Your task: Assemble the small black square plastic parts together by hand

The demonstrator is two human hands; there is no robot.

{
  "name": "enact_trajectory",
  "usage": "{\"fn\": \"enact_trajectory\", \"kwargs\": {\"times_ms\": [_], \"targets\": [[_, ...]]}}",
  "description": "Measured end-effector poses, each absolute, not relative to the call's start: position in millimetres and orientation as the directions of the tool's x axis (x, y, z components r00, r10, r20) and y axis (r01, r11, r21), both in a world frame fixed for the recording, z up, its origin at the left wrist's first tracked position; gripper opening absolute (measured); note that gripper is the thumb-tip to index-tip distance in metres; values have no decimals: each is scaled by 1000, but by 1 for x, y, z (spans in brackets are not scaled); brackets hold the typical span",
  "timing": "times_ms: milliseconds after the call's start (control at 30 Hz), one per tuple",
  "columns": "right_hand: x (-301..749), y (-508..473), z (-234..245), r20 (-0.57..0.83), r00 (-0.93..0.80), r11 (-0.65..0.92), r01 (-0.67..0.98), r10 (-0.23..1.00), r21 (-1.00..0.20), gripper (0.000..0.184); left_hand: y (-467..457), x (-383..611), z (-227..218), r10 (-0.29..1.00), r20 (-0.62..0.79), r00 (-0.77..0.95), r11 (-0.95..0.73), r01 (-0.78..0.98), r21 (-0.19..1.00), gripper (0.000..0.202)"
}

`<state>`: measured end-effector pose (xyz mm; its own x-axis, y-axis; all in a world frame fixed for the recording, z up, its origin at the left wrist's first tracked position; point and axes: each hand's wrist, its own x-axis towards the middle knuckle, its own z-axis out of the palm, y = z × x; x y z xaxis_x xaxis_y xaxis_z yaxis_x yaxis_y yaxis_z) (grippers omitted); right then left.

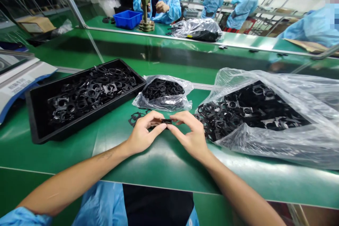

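Observation:
A small black plastic part point(166, 121) is pinched between my two hands, just above the green tabletop. My left hand point(144, 132) grips its left end between thumb and fingers. At its right end, my right hand point(191, 135) holds it with thumb and fingertips. My fingers cover much of the part. A few flat black ring-shaped parts point(135, 117) lie beside my left fingers. Behind my hands sits a small clear bag point(165, 102) of black parts. More black parts point(215, 120) spill from a large clear bag point(238, 137) near my right hand.
On the left, a black tray point(87, 127) holds many ring-shaped parts. A white and blue device point(23, 81) stands at the far left. Across a low clear partition are a blue bin point(128, 19), a hand press point(145, 3) and several co-workers in blue smocks.

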<state>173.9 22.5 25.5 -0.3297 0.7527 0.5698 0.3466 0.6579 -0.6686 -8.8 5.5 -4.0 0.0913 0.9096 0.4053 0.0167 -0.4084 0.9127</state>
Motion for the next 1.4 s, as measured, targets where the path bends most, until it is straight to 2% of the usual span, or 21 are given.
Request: {"fn": "enact_trajectory", "kwargs": {"times_ms": [133, 467, 733, 967, 1100, 1267, 1400], "targets": [[173, 21, 26, 566, -316, 648, 328, 761, -688, 4, 6, -8, -3, 908, 410, 83, -412, 9, 911, 16], [172, 19, 28, 568, -285, 634, 307, 773, -709, 11, 5, -12, 0, 904, 420, 87, -427, 100, 899, 20], [171, 18, 28, 538, -294, 610, 298, 790, -734, 9, 7, -13, 0, 883, 467, 46, -467, 170, 868, 16], [171, 18, 29, 513, -294, 584, 258, 806, -770, 11, 5, -16, 3, 857, 508, 92, -515, 212, 830, 10], [171, 21, 28, 419, -320, 487, 172, 850, -856, 20, 5, -17, 7, 833, 539, 127, -553, 245, 796, 12], [169, 20, 26, 258, -350, 283, 23, 900, -959, 39, 1, -16, 8, 836, 529, 147, -549, 277, 789, 17], [166, 9, 21, 72, -359, 66, -29, 931, -997, 45, -12, -24, -2, 859, 500, 113, -509, 301, 807, 4]]}}
